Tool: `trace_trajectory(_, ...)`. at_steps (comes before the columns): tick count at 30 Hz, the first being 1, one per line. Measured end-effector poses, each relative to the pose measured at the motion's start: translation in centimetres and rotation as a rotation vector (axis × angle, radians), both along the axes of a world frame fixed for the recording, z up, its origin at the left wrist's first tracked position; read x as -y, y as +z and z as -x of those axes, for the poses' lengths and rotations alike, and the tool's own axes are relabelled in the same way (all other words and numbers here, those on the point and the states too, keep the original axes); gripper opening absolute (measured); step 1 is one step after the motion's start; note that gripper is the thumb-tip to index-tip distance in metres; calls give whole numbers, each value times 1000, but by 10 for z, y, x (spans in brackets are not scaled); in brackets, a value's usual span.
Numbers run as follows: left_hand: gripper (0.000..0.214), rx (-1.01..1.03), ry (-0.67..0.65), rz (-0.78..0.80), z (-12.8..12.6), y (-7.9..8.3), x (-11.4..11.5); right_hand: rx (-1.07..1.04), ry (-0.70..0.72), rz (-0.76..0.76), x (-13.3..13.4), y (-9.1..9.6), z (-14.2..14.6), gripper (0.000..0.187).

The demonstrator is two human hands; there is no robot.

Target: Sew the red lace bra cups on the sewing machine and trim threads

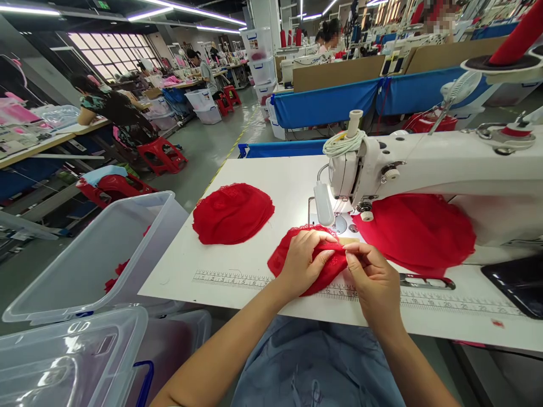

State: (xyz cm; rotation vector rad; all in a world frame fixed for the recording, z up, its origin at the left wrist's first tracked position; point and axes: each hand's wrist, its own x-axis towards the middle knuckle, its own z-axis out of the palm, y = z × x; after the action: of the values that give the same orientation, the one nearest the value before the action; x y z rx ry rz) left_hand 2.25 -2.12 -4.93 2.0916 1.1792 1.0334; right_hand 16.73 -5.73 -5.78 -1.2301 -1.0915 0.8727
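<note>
A: Where is the workpiece?
B: The red lace-edged fabric piece (328,275) lies on the white desk (297,169), on the near side of the sewing machine (407,164), below its needle area. Its near edge overlaps the printed ruler scale (237,281).
A: State the condition of each hand.
B: The left hand (303,257) rests over the fabric piece; its fingers grasp the upper edge, thumb opposed. The right hand (373,277) pinches the same edge at its right end, between thumb and forefinger. The two grips are close together.
A: List the adjacent items.
B: To the left, apart from the workpiece, lies a red fabric stack (233,215). To the right, a larger red fabric pile (419,232) sits beneath the machine arm. A slim metal tool (428,281) lies at its near edge. A black glossy object (520,285) occupies the desk's right side.
A: And beside the desk?
B: At left, an open translucent bin (144,265) contains red pieces (116,275).
</note>
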Motion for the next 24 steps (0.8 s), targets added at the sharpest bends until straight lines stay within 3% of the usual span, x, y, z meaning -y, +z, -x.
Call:
trace_trajectory(5, 15, -6, 13, -73, 0, -3, -1, 245, -58, -17, 3, 4, -1, 20)
trace_trajectory(10, 18, 18, 28, -89, -1, -3, -1, 446, -98, -169, 0, 4, -1, 15)
trace_trajectory(15, 18, 15, 33, -99, 0, -4, -2, 496, -116, -174, -3, 3, -2, 17)
trace_trajectory(20, 17, 19, 33, -84, 0, -3, -1, 542, -83, -297, -5, -2, -4, 15)
trace_trajectory(24, 18, -5, 35, -90, 1, -4, -1, 622, -141, -354, -5, -2, -3, 14)
